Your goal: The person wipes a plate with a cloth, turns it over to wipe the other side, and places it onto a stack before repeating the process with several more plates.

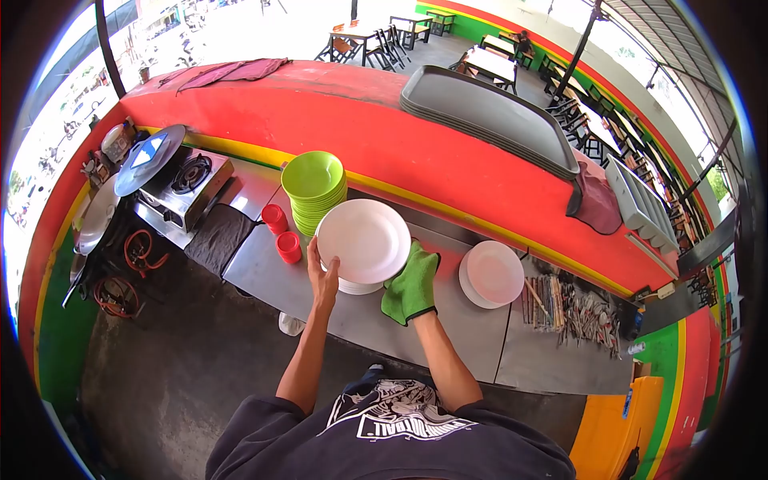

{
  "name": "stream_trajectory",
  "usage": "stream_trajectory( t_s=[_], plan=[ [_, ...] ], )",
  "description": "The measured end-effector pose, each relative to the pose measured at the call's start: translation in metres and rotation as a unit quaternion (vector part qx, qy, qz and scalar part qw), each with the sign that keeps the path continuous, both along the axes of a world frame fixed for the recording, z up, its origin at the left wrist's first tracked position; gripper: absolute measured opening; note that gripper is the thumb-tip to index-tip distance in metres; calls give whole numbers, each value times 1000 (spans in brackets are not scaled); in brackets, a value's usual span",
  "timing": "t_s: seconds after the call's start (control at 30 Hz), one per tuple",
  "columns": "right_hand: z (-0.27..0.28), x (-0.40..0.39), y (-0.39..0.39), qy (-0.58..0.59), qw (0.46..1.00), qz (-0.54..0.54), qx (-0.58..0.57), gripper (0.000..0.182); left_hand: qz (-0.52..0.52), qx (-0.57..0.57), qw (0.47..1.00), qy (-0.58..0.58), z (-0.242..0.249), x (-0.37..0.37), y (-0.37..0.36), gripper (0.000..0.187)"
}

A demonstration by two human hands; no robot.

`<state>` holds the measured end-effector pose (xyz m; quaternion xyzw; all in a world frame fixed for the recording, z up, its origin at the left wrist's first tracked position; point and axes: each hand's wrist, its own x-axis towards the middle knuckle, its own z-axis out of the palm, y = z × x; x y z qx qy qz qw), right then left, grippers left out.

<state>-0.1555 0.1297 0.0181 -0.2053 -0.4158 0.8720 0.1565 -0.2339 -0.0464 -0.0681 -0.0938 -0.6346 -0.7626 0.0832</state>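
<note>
A round white plate point(364, 240) is held up in front of me, over more white plates point(360, 287) on the metal counter. My left hand point(322, 278) grips its left rim, with the thumb on top. On the right side, my right hand point(411, 285) is covered by a green cloth mitt point(408, 294) with a dark hem and presses against the plate's edge; its fingers are hidden. Just behind the plate rises a tall stack of green bowls point(314, 178). Two red cups point(282, 232) stand left of my left hand.
Another stack of white plates point(490, 274) sits to the right, beside bundled cutlery point(572, 312). A gas stove point(188, 184) and a dark cloth point(222, 238) are on the left. Grey trays point(488, 120) lie along the red ledge point(320, 104) behind the counter point(448, 344).
</note>
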Motion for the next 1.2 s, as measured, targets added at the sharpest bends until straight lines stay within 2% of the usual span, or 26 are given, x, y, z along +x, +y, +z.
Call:
stream_trajectory(
  t_s=[0.07, 0.13, 0.2, 0.27, 0.37, 0.4, 0.5, 0.53, 0.6, 0.67, 0.73, 0.9, 1.0, 1.13, 1.2],
  plan=[
    [7, 7, -5, 36, 984, -53, 167, 19, -9, 26, 999, 21, 11, 9, 6, 74],
    [15, 19, -5, 49, 940, -75, 328, 27, -37, 76, 996, 30, 26, 20, 12, 74],
    [15, 41, 9, 38, 895, -50, 442, 39, -67, 113, 991, 25, 45, 32, 19, 73],
    [12, 58, 23, 38, 886, -41, 459, 38, -100, 136, 986, 4, 63, 48, 27, 72],
    [13, 84, 32, 8, 891, -35, 453, 7, -178, 206, 959, -75, 77, 69, 40, 70],
    [-3, 93, 41, -3, 859, -56, 510, 6, -201, 204, 955, -71, 73, 73, 45, 65],
    [-48, 120, 65, -20, 848, -132, 514, 19, -230, 190, 950, -95, 61, 85, 65, 57],
    [-29, 131, 58, 16, 924, -146, 352, 23, -226, 186, 950, -111, 56, 92, 72, 54],
    [22, 153, 57, 10, 958, -145, 248, 29, -216, 177, 950, -135, 49, 103, 86, 50],
    [28, 171, 67, 4, 965, -167, 204, 30, -227, 182, 940, -179, 42, 115, 101, 50],
    [3, 192, 85, -15, 951, -211, 227, 31, -241, 165, 930, -221, 38, 126, 113, 50],
    [-57, 245, 100, -107, 884, -273, 364, 34, -305, 77, 933, -176, 31, 146, 152, 48],
    [-91, 265, 83, -165, 834, -228, 474, 36, -338, 48, 919, -197, 28, 170, 175, 47],
    [-128, 260, 54, -198, 754, -115, 616, 38, -396, 42, 895, -202, 23, 191, 191, 44],
    [-143, 254, 54, -205, 715, -81, 664, 40, -395, 70, 887, -228, 26, 192, 189, 45]
  ],
)
